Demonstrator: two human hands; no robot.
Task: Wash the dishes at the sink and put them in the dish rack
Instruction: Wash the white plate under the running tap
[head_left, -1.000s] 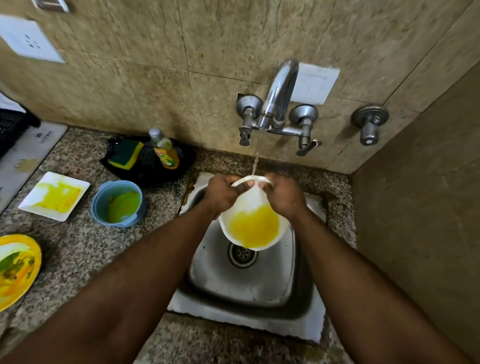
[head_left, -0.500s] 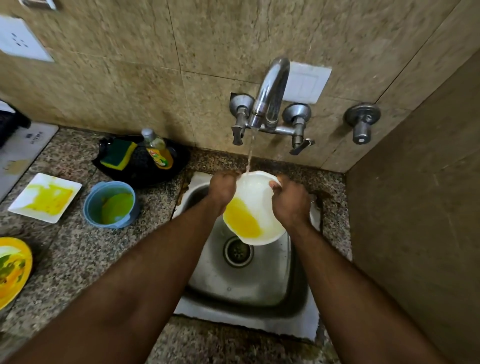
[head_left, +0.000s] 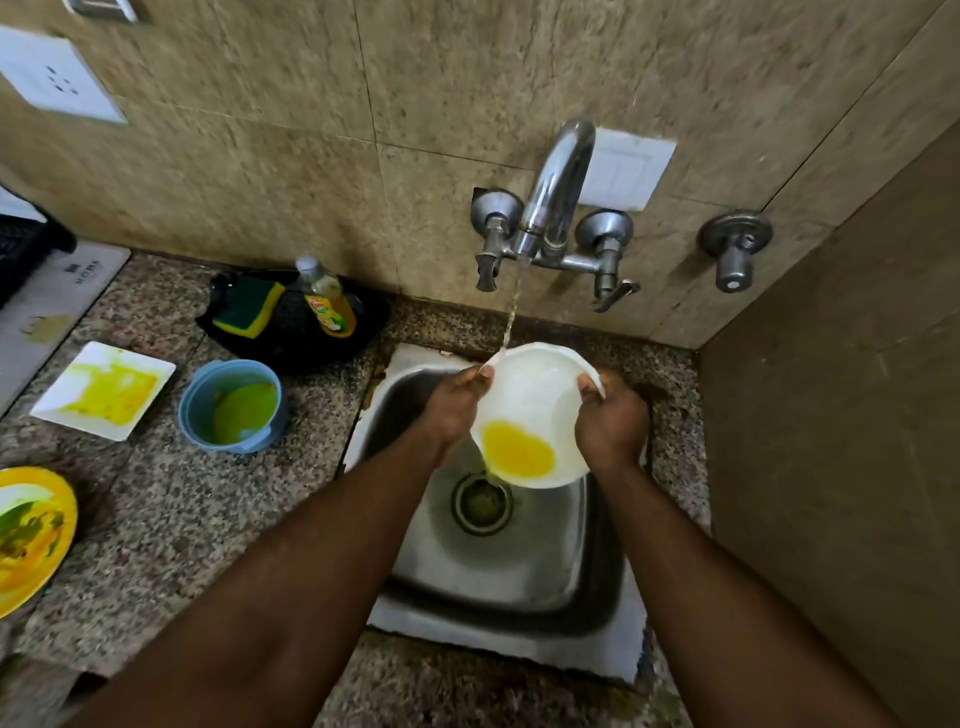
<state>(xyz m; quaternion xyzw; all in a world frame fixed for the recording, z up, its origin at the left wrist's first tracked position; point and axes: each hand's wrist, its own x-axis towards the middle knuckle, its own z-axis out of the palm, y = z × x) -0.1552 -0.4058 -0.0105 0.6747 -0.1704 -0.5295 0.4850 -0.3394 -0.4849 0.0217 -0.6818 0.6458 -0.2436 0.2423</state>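
Note:
A white bowl (head_left: 535, 395) with yellow liquid pooled at its near edge is tilted over the steel sink (head_left: 498, 566). My left hand (head_left: 453, 405) grips its left rim and my right hand (head_left: 613, 421) grips its right rim. Water runs from the tap (head_left: 553, 197) onto the bowl's far left rim. Yellow liquid spills from the bowl's low edge toward the drain (head_left: 482, 503).
On the granite counter to the left lie a blue cup (head_left: 231, 405), a white square plate (head_left: 104, 389) smeared yellow and a yellow plate (head_left: 28, 535). A black tray (head_left: 296, 338) holds a sponge (head_left: 249, 306) and a soap bottle (head_left: 327, 296). A wall stands close on the right.
The bowl has tipped toward me and to the left, so the yellow liquid slid to its near edge and now pours out. The water stream grew stronger.

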